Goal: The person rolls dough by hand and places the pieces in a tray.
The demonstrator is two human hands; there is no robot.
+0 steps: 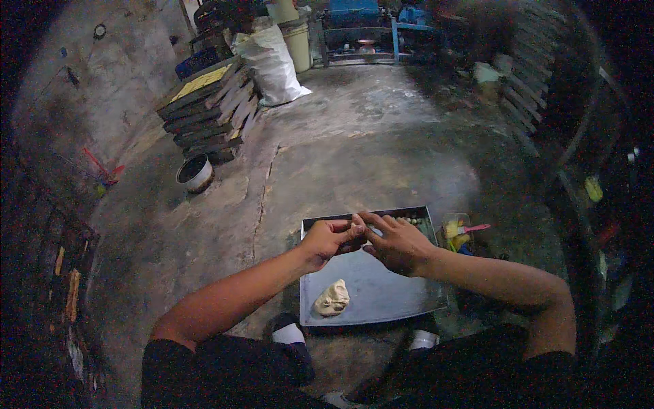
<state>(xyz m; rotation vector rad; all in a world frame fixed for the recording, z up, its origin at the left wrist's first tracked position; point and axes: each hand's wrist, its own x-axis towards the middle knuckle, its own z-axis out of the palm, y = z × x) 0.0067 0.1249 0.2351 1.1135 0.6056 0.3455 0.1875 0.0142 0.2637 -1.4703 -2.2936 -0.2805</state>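
Note:
A flat grey metal tray (388, 293) lies in front of my feet. On its near left part sits a lump of pale dough (332, 298). Along the far right edge I see several small pale green balls (412, 221). Above the far part of the tray, my left hand (332, 240) is closed, its thumb and fingers pinched together. My right hand (398, 244) meets it from the right, fingers bent, fingertips touching those of the left. Something small and pale shows between the hands, too hidden to name.
Right of the tray stands a small container (458, 235) with a pink-handled brush (477, 228). A white pot (195, 173) rests on the floor at the left, near stacked trays (204, 112) and a white sack (272, 65). Blue machinery (354, 17) stands at the back.

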